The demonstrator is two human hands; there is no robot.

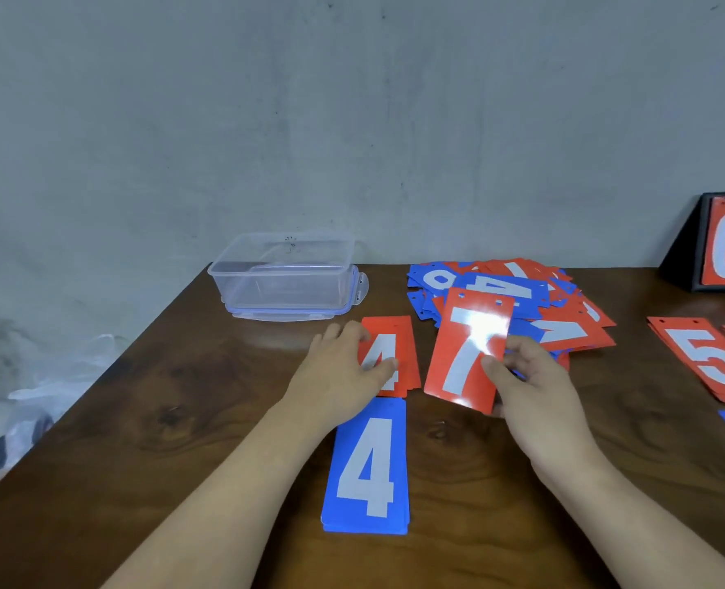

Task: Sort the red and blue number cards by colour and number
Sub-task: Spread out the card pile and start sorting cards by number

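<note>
Far left of and behind the red 4 stack (400,367) stood a clear plastic box (284,276). The left hand (344,376) rested flat on that stack's left edge, fingers relaxed and gripping nothing. Directly in front of the stack, touching or nearly so, lay the blue 4 stack (367,465).

Just right of the stack, the right hand (531,384) pinched the red 7 card (465,354) by its lower right corner, thumb on the face. The card was lifted, its long axis running away from the person and leaning a little rightward. Behind and right of the stack sat the mixed pile (522,291). Well to the right lay the red 5 stack (709,359).

No 7 stack showed, so the card probably needed a fresh spot. The bare table between the 4s and 5s lay nearest the right hand.
</note>
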